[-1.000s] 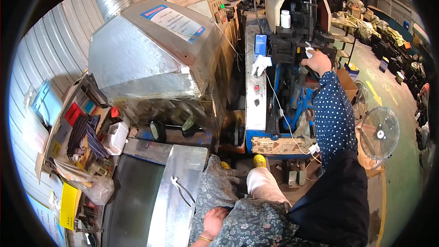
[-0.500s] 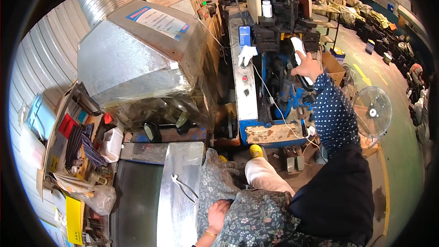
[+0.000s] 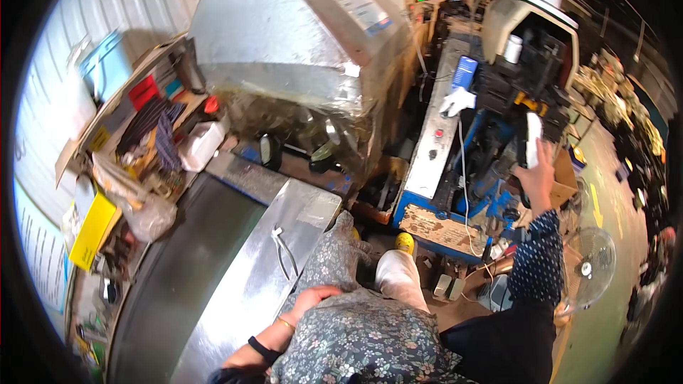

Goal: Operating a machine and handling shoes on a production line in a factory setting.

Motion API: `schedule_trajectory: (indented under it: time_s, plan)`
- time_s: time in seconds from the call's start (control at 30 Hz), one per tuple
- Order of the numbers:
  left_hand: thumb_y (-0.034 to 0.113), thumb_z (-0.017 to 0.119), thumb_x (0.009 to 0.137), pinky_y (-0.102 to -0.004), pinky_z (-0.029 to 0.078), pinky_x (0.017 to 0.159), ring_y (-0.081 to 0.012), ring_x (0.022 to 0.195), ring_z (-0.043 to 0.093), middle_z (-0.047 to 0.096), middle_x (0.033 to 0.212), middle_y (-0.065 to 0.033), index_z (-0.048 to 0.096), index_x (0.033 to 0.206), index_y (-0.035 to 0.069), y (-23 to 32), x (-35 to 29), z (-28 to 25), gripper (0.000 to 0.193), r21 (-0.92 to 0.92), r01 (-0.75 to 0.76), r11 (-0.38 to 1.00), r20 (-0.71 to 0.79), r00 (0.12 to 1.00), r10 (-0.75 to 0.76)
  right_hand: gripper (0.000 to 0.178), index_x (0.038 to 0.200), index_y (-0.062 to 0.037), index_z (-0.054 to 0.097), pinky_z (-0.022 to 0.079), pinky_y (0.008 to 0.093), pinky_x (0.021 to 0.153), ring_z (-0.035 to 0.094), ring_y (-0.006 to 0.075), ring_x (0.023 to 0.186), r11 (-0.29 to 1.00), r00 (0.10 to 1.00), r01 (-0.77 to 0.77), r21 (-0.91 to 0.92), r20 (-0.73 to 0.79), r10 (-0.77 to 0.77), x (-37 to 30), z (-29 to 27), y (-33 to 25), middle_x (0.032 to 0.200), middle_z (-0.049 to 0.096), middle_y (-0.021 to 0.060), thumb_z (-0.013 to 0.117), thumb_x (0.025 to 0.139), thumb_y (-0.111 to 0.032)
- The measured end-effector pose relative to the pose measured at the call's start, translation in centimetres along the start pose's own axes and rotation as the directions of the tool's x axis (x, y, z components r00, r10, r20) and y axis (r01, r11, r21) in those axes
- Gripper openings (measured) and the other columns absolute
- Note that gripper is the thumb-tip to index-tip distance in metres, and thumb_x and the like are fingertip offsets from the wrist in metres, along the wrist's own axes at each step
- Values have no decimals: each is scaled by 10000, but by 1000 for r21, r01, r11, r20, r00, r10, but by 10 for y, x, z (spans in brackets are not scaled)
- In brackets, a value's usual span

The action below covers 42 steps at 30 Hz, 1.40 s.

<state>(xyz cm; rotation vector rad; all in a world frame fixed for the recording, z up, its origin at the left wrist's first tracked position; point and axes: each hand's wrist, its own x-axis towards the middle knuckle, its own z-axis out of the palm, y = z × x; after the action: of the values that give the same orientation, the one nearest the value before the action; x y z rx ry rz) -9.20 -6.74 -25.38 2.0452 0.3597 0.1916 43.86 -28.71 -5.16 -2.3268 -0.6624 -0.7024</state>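
Observation:
My right hand (image 3: pixel 538 176) reaches to the black machine (image 3: pixel 530 85) at the upper right. Its fingers and thumb grip a long white and black shoe-shaped piece (image 3: pixel 533 134), partly hidden by the hand. Lower down, my left hand (image 3: pixel 313 301) lies on the dark floral apron (image 3: pixel 356 345) over my lap, fingers stretched out and holding nothing. To its left, a pair of pliers (image 3: pixel 285 250) rests on a shiny metal plate (image 3: pixel 238 291). A white glove (image 3: pixel 457 102) lies on the machine's pale side ledge (image 3: pixel 434 149).
A metal hood (image 3: pixel 284 28) stands over a dark conveyor belt (image 3: pixel 171 270), with dark shoes (image 3: pixel 269 151) below its opening. A cluttered shelf (image 3: pixel 142 149) is at left. A floor fan (image 3: pixel 587 269) stands at right. A white cable (image 3: pixel 462 185) hangs down the machine's front.
The view has swung left and tilted, so the machine appears farther right. My left hand and forearm show more now. My right hand stays at the white and black piece; the pliers have not moved.

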Motion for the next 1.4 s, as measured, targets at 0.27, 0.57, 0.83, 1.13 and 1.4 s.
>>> schedule_trajectory:
  time_s: [0.27, 0.57, 0.83, 1.13, 1.4]
  plan:
    - [226, 605, 973, -377, 500, 978, -301, 1177, 612, 619, 1279, -175, 589, 1269, 2, 80, 92, -30, 371, 48, -187, 981, -159, 968, 192, 1019, 1544, 1, 254, 338, 405, 1139, 395, 329, 1404, 585, 985, 0, 811, 101, -140, -126, -34, -75, 1547, 349, 226, 703, 633, -82]
    - [469, 498, 1021, -359, 507, 957, -173, 1062, 634, 644, 1242, -112, 543, 1340, 32, 82, 72, -75, 543, -783, -15, 622, -94, 991, -95, 1199, 1585, -60, 84, 348, 482, 1125, 380, 326, 1398, 111, 647, -590, 799, 551, -527, -268, 9, -190, 1598, 211, 238, 801, 760, -551]
    - [430, 683, 903, -446, 487, 955, -419, 1123, 604, 618, 1243, -244, 187, 1547, 54, 48, -25, -51, 896, -72, -44, 996, 328, 943, 65, 848, 1503, 61, 296, 380, 332, 1083, 491, 243, 1313, 649, -144, -464, 603, 672, -727, -345, 31, -178, 1442, 492, 192, 745, 864, -270]
    - [366, 661, 889, -511, 307, 1144, -461, 1368, 377, 439, 1444, -291, 487, 1347, -64, -125, -99, -111, 652, 459, 481, 747, -644, 759, -94, 672, 1493, 59, 354, 307, 296, 1126, 448, 184, 1345, 166, -2, -983, 82, 891, -454, -295, 58, -240, 1455, 495, 109, 575, 875, -80]
    - [454, 559, 918, -500, 194, 1204, -406, 1455, 278, 358, 1533, -242, 454, 1418, -9, -134, -99, -100, 690, 555, 504, 661, -588, 801, -117, 784, 1505, 32, 313, 398, 347, 1080, 518, 224, 1277, 287, 515, -710, 643, 752, -413, -216, 309, -399, 1476, 462, 182, 722, 854, -121]
